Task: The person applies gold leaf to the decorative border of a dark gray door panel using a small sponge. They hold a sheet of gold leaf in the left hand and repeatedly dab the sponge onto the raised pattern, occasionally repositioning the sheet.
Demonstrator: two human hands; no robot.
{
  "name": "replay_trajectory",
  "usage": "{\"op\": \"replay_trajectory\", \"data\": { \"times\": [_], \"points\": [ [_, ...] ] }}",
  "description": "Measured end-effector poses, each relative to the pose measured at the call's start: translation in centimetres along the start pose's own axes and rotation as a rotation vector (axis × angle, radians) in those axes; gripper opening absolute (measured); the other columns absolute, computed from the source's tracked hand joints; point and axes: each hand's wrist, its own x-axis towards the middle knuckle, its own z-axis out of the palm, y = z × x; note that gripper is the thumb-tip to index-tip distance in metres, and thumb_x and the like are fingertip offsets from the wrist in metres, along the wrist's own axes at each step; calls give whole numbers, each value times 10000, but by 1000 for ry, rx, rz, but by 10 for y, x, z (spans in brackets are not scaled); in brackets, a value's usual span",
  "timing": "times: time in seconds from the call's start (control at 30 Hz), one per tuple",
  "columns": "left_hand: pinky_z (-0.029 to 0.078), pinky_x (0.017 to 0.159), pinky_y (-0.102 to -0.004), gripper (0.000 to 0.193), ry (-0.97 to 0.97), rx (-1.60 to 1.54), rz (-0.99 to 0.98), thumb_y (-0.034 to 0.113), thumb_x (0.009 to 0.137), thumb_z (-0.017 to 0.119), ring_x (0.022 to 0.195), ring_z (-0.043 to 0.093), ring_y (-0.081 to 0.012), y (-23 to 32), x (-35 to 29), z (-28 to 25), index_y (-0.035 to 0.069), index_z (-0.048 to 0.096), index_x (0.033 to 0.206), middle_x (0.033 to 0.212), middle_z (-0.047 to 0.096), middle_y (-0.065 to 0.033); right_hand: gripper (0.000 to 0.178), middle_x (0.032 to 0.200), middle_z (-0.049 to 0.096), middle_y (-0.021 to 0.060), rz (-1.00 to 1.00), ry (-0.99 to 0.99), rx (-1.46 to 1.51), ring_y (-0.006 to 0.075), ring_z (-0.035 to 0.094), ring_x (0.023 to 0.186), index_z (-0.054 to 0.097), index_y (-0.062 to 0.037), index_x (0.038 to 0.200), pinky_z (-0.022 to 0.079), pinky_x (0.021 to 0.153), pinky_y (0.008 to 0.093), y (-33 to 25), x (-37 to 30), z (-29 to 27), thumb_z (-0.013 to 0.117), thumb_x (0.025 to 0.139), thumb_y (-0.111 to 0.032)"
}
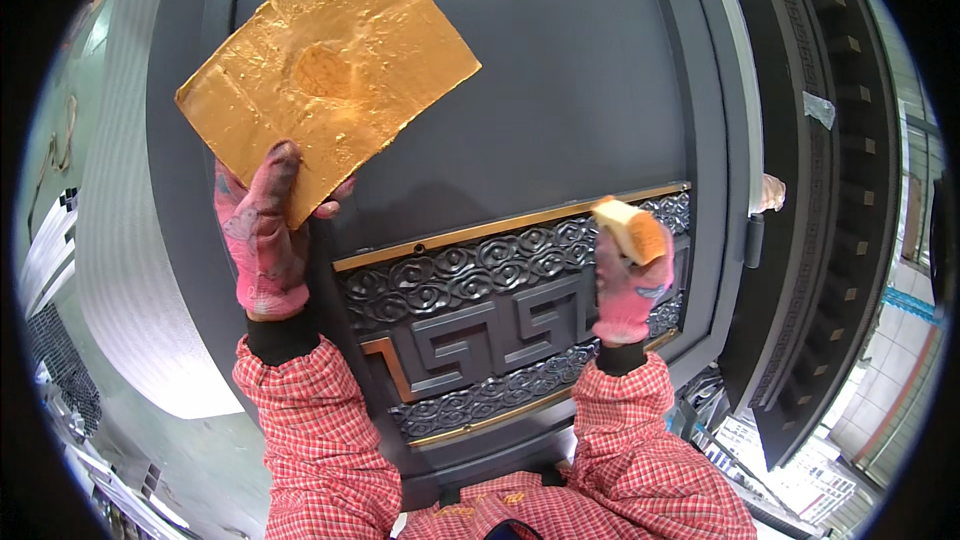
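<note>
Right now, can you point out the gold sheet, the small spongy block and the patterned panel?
Gold sheet (324, 72), head view: worn patch mid-face.
Spongy block (643, 237), head view: its orange end.
Patterned panel (511, 331), head view: raised angular middle band.

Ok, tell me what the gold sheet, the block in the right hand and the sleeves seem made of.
Gold sheet: perhaps cardboard, painted glossy gold; it shows creases and a wet-looking shine. Block: likely foam sponge, matte and pale with an orange-stained end, though blurred. Sleeves: apparently woven cloth, matte red check, softly wrinkled.
</note>
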Motion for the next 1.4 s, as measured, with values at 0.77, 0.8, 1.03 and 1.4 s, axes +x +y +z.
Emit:
{"op": "replay_trajectory", "data": {
  "times": [0.77, 0.8, 1.03, 1.4],
  "points": [
    [491, 455, -230, 412, -47, -9, -12, 164, 884, 587, 681, 667, -275, 1, 1, -2, 17, 382, 1210, 1025, 603, -180, 368, 851, 615, 115, -217, -131, -105, 293, 624, 738, 575, -44, 925, 495, 673, 332, -28, -11, 22, 793, 635, -110],
    [495, 453, -233, 411, -34, -16, -9, 159, 884, 586, 683, 669, -278, 1, 1, -1, 18, 382, 1212, 1034, 600, -181, 358, 845, 617, 109, -296, -204, -150, 278, 623, 731, 576, -46, 928, 494, 670, 326, -32, -13, 24, 788, 645, -99],
    [522, 441, -247, 413, 13, -40, -9, 117, 882, 574, 694, 673, -292, 3, 0, 3, 13, 373, 1227, 1035, 599, -184, 399, 826, 628, 116, -238, -226, -132, 284, 636, 727, 580, -40, 942, 502, 669, 345, -35, -21, 30, 801, 616, -103],
    [538, 436, -259, 419, -172, -21, -260, 65, 858, 554, 672, 675, -275, 2, -6, 16, 23, 385, 1239, 1025, 614, -159, 355, 921, 593, 52, -418, -124, -73, 135, 588, 795, 573, -23, 992, 482, 732, 259, -80, 10, 29, 769, 696, -28]
  ]
}}
